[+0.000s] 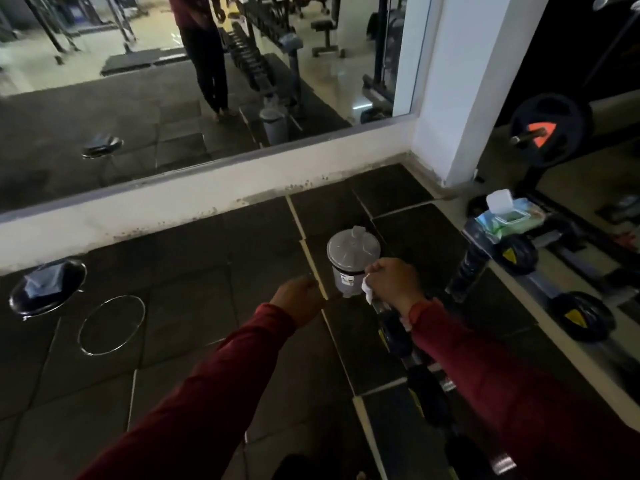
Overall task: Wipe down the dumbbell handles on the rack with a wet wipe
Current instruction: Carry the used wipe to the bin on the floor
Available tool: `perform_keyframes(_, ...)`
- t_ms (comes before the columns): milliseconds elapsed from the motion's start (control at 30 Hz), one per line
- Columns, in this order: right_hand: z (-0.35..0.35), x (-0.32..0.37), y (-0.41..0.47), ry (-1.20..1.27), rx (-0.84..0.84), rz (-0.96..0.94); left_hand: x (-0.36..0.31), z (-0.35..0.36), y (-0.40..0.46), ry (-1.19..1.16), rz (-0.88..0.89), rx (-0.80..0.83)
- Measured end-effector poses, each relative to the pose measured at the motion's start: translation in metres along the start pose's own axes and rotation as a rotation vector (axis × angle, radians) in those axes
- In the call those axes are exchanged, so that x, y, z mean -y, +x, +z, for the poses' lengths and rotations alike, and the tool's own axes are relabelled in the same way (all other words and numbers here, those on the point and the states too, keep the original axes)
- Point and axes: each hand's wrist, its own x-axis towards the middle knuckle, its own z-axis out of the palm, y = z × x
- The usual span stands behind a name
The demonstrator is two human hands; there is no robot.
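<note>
My right hand (393, 285) grips a white wet wipe (367, 289) and holds it against the chrome handle (379, 308) of a black dumbbell (394, 336) at the near end of the rack. My left hand (299, 299) hovers over the floor to the left, fingers loosely curled and holding nothing. More black dumbbells with yellow marks (581, 315) lie on the rack (540, 285) to the right. An open pack of wet wipes (512, 216) rests on top of the rack's far end.
A small grey pedal bin (351, 261) stands on the dark floor mats just beyond my hands. A round black stool (46, 289) and a metal ring (110, 325) sit at the left. A wall mirror (173, 81) and white pillar (467, 81) lie ahead.
</note>
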Motion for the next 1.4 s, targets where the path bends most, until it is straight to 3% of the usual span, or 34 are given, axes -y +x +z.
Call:
perform_keyframes(367,0.022,0.055,0.246,0.077,-0.076,0.145,0.006,-0.053,0.296,0.125,0.087,0.156)
perform_keyframes(633,0.024,0.091,0.366,0.125,-0.186,0.298,-0.011,-0.092,0.45,0.142,0.119,0.296)
perform_keyframes(767,0.019,0.096,0.405,0.103,-0.197,0.363,-0.016,-0.095,0.5,0.152,0.122,0.358)
perform_keyframes(1100,0.024,0.115,0.495,0.175,-0.24,0.383,-0.02,-0.117,0.588,0.167,0.15,0.319)
perform_keyframes(1400,0.033,0.083,0.536,0.089,-0.174,0.479,-0.018,-0.086,0.635,0.191,0.096,0.415)
